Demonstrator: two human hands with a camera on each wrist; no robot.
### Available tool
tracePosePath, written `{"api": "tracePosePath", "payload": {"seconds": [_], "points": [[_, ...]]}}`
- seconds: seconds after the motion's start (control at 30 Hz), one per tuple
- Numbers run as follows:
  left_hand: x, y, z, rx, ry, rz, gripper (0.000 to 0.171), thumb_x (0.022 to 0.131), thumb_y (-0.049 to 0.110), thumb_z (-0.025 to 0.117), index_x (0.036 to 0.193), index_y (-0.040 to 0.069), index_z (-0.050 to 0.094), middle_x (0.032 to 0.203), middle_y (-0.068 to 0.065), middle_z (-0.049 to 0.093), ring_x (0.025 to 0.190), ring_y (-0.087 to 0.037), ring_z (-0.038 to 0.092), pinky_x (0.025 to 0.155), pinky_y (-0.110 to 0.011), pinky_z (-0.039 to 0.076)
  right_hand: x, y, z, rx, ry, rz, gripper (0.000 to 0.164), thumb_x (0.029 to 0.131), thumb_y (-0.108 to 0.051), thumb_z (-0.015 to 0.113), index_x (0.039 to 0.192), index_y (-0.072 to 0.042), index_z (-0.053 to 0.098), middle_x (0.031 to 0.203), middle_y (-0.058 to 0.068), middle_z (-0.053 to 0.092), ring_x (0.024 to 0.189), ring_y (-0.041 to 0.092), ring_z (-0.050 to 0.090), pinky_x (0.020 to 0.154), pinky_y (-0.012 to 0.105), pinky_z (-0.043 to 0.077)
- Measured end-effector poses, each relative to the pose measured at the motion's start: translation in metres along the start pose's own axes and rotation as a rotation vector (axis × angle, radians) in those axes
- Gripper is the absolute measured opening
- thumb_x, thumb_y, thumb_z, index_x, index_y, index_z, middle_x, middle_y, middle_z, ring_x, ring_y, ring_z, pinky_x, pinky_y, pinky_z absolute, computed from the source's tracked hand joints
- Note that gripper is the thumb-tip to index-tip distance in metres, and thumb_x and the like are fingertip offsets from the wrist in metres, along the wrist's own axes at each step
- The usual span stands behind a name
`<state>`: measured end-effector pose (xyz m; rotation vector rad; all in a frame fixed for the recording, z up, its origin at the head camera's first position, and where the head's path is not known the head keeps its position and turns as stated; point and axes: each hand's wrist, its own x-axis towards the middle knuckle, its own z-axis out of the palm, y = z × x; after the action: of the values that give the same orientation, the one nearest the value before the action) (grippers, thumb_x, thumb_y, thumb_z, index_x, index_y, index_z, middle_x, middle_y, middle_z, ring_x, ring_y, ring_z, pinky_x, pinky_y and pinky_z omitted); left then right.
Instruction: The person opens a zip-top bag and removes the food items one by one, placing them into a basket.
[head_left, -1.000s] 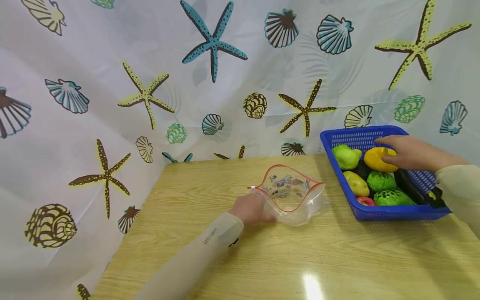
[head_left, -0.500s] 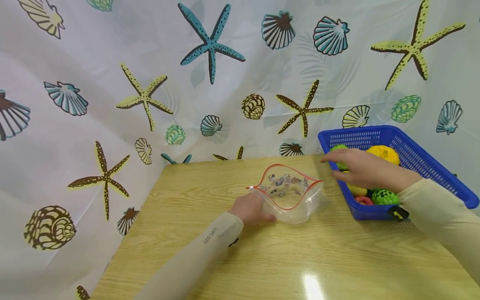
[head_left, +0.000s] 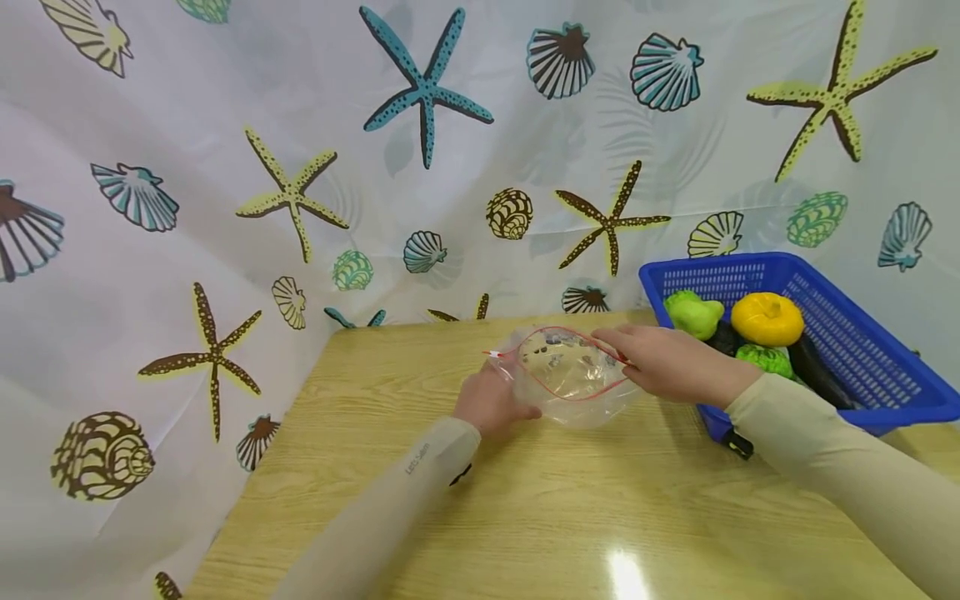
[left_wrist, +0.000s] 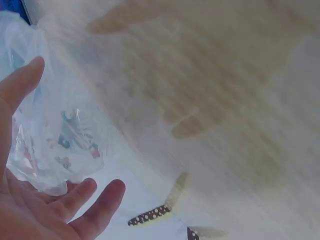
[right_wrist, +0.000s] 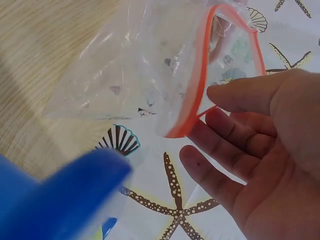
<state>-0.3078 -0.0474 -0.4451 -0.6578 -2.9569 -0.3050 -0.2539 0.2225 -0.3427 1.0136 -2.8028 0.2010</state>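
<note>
A clear plastic zip bag (head_left: pixel 573 392) with a red zip rim and small printed pictures stands on the table, its mouth gaping upward. At its left side my left hand (head_left: pixel 491 400) holds it, with the bag between thumb and fingers in the left wrist view. The red slider (head_left: pixel 495 355) sits at the mouth's left corner. My right hand (head_left: pixel 671 358) pinches the mouth's right corner; in the right wrist view the thumb (right_wrist: pixel 245 95) and fingertips meet at the red rim (right_wrist: pixel 200 75). Part of the bag is hidden behind the left hand.
To the right, a blue plastic basket (head_left: pixel 877 308) holds a yellow pumpkin (head_left: pixel 767 318), a light green fruit or vegetable (head_left: pixel 693 315), a green cabbage-like piece (head_left: pixel 765 358) and a long dark eggplant (head_left: pixel 821 371). My right forearm crosses its front. A shell-print curtain (head_left: pixel 450 192) hangs behind the table.
My right hand left the yellow pumpkin in the basket, moved left, and took hold of the bag's right corner. The bag and left hand shifted slightly left and away from me.
</note>
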Motion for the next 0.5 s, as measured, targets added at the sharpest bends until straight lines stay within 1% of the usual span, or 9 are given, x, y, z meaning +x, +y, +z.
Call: {"api": "tracePosePath", "payload": {"seconds": [0.03, 0.07, 0.17, 0.23, 0.27, 0.33, 0.4, 0.47, 0.5], "points": [[0.001, -0.003, -0.002, -0.021, -0.012, 0.010, 0.122, 0.062, 0.062, 0.078, 0.154, 0.022, 0.008, 0.136, -0.015, 0.047, 0.099, -0.027, 0.055, 0.083, -0.046, 0.051, 0.001, -0.001, 0.002, -0.010, 0.004, -0.014, 0.052, 0.087, -0.009, 0.066, 0.136, -0.008, 0.050, 0.113, 0.011, 0.063, 0.086, 0.022, 0.060, 0.069, 0.043, 0.056], [0.002, -0.007, -0.004, -0.040, -0.027, 0.030, 0.121, 0.061, 0.058, 0.081, 0.154, 0.022, 0.012, 0.135, -0.016, 0.046, 0.100, -0.028, 0.054, 0.084, -0.047, 0.050, 0.001, -0.001, 0.003, -0.023, 0.007, -0.032, 0.049, 0.086, -0.008, 0.067, 0.133, -0.008, 0.053, 0.107, 0.009, 0.064, 0.081, 0.020, 0.059, 0.066, 0.041, 0.056], [0.004, -0.020, -0.010, -0.099, -0.088, 0.121, 0.100, 0.065, 0.040, 0.084, 0.148, 0.020, 0.033, 0.144, -0.016, 0.035, 0.117, -0.029, 0.043, 0.089, -0.046, 0.048, -0.001, -0.004, 0.010, -0.082, 0.014, -0.093, 0.045, 0.082, -0.009, 0.072, 0.125, -0.010, 0.061, 0.096, 0.006, 0.062, 0.073, 0.017, 0.056, 0.060, 0.036, 0.055], [0.005, -0.030, -0.013, -0.130, -0.115, 0.171, 0.073, 0.071, 0.020, 0.079, 0.138, 0.018, 0.049, 0.150, -0.013, 0.024, 0.128, -0.027, 0.030, 0.093, -0.044, 0.046, -0.003, -0.005, 0.015, -0.125, 0.017, -0.128, 0.044, 0.079, -0.010, 0.074, 0.121, -0.012, 0.064, 0.093, 0.005, 0.059, 0.072, 0.017, 0.053, 0.058, 0.034, 0.054], [0.004, -0.035, -0.015, -0.143, -0.116, 0.193, 0.055, 0.074, 0.012, 0.074, 0.128, 0.015, 0.059, 0.152, -0.011, 0.021, 0.132, -0.026, 0.022, 0.094, -0.044, 0.045, -0.004, -0.005, 0.017, -0.135, 0.024, -0.141, 0.043, 0.078, -0.010, 0.075, 0.119, -0.013, 0.065, 0.094, 0.006, 0.058, 0.074, 0.018, 0.052, 0.058, 0.034, 0.053], [0.004, -0.044, -0.017, -0.182, -0.092, 0.222, 0.052, 0.080, -0.001, 0.061, 0.130, 0.012, 0.057, 0.154, -0.007, 0.016, 0.136, -0.022, 0.013, 0.096, -0.042, 0.044, -0.006, -0.006, 0.020, -0.144, 0.039, -0.157, 0.042, 0.076, -0.010, 0.076, 0.117, -0.015, 0.067, 0.099, 0.010, 0.057, 0.079, 0.021, 0.051, 0.060, 0.036, 0.053], [0.002, -0.049, -0.022, -0.288, -0.049, 0.225, 0.049, 0.084, -0.010, 0.050, 0.128, 0.009, 0.058, 0.152, -0.005, 0.023, 0.134, -0.018, 0.018, 0.095, -0.042, 0.043, -0.008, -0.007, 0.022, -0.149, 0.055, -0.163, 0.041, 0.076, -0.011, 0.077, 0.116, -0.017, 0.069, 0.107, 0.013, 0.057, 0.088, 0.024, 0.051, 0.065, 0.038, 0.054], [-0.002, -0.047, -0.031, -0.441, 0.016, 0.217, 0.046, 0.088, -0.013, 0.043, 0.128, 0.005, 0.058, 0.145, -0.005, 0.036, 0.128, -0.016, 0.030, 0.087, -0.041, 0.045, -0.010, -0.009, 0.022, -0.154, 0.063, -0.164, 0.041, 0.076, -0.012, 0.077, 0.116, -0.019, 0.070, 0.116, 0.017, 0.056, 0.097, 0.028, 0.051, 0.071, 0.044, 0.055], [-0.002, -0.046, -0.033, -0.520, 0.039, 0.201, 0.045, 0.091, -0.011, 0.041, 0.130, 0.008, 0.057, 0.139, -0.004, 0.044, 0.123, -0.014, 0.036, 0.085, -0.041, 0.047, -0.011, -0.009, 0.022, -0.160, 0.061, -0.163, 0.041, 0.076, -0.013, 0.077, 0.116, -0.019, 0.070, 0.120, 0.018, 0.056, 0.101, 0.029, 0.050, 0.074, 0.046, 0.054]]}}
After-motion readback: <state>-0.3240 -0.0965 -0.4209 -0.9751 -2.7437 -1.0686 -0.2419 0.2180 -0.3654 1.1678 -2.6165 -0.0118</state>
